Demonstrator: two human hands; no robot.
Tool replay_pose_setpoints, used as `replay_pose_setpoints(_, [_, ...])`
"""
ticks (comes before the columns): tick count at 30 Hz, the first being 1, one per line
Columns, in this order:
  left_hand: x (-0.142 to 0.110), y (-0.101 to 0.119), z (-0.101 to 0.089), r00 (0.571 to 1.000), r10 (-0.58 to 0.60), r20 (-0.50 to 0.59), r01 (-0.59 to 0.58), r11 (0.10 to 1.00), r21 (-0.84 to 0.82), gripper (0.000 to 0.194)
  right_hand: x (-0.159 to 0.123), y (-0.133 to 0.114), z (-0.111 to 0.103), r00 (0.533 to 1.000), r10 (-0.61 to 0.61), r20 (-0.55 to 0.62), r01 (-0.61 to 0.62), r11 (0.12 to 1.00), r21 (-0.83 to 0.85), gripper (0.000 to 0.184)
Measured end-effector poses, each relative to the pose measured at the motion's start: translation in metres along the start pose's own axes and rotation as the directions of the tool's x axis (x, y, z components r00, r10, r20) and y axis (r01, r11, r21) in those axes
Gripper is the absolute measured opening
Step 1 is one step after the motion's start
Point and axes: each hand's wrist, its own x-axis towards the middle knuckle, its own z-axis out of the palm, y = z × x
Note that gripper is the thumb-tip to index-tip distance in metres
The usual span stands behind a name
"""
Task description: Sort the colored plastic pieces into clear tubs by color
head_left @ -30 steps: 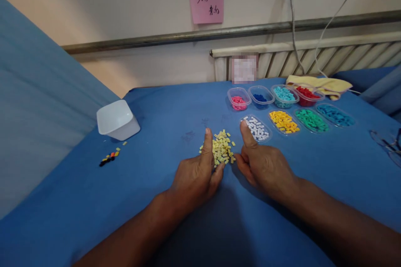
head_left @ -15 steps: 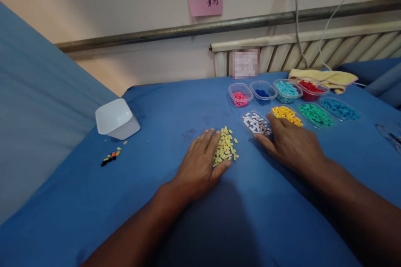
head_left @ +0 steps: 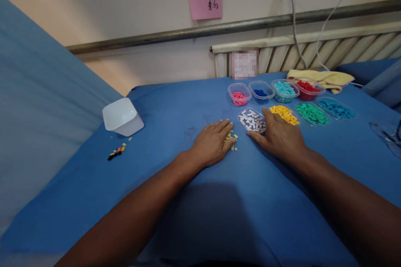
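My left hand (head_left: 213, 144) lies flat with outstretched fingers over a heap of small pale-yellow pieces (head_left: 232, 134). Most of the heap is hidden beneath it; some pieces show past the fingers and thumb. My right hand (head_left: 282, 135) holds the right end of a shallow clear tray (head_left: 240, 121), thumb at its near edge and index finger at the far side. Inside that tray are many small white pieces (head_left: 252, 120). Just beyond the hand is a tray of yellow pieces (head_left: 284, 114).
Clear tubs with pink (head_left: 239, 98), dark blue (head_left: 260, 93), light blue (head_left: 284, 89) and red pieces (head_left: 308, 86) stand behind. Green (head_left: 312, 113) and teal pieces (head_left: 336, 108) are at right, near eyeglasses (head_left: 390, 137). A white bin (head_left: 123, 117) and several loose pieces (head_left: 117, 151) are at left.
My left hand has slid to the right and slightly away, covering more of the pale-yellow pieces. My right hand stays at the tray of white pieces. The view has shifted slightly.
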Motion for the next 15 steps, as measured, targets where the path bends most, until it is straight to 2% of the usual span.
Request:
replay_pose_setpoints(5, [-0.004,-0.006,-0.002,0.987,-0.155,-0.036,0.155,0.988,-0.007,0.079,0.005,0.009,0.013,0.996,-0.005,-0.087,0.021,0.983,0.183,0.092])
replay_pose_setpoints(7, [-0.013,-0.001,0.001,0.989,-0.135,-0.052,0.134,0.991,-0.020,0.083,0.009,0.012,0.018,0.994,0.001,-0.112,0.033,0.954,0.298,0.094])
replay_pose_setpoints(9, [-0.023,0.007,0.005,0.999,-0.039,-0.034,0.038,0.999,-0.030,0.086,0.013,0.015,0.022,0.996,0.045,-0.073,-0.006,0.887,0.461,0.093])
replay_pose_setpoints(11, [-0.035,0.016,0.008,0.998,0.064,0.003,-0.064,0.997,-0.033,0.087,0.016,0.016,0.024,0.991,0.126,0.033,-0.118,0.757,0.643,0.089])
replay_pose_setpoints(13, [-0.047,0.024,0.009,0.993,0.116,0.027,-0.115,0.993,-0.029,0.090,0.017,0.015,0.025,0.973,0.180,0.146,-0.224,0.570,0.791,0.081])
replay_pose_setpoints(15, [-0.058,0.030,0.008,0.988,0.145,0.045,-0.144,0.989,-0.033,0.091,0.017,0.014,0.023,0.956,0.199,0.215,-0.278,0.382,0.881,0.070])
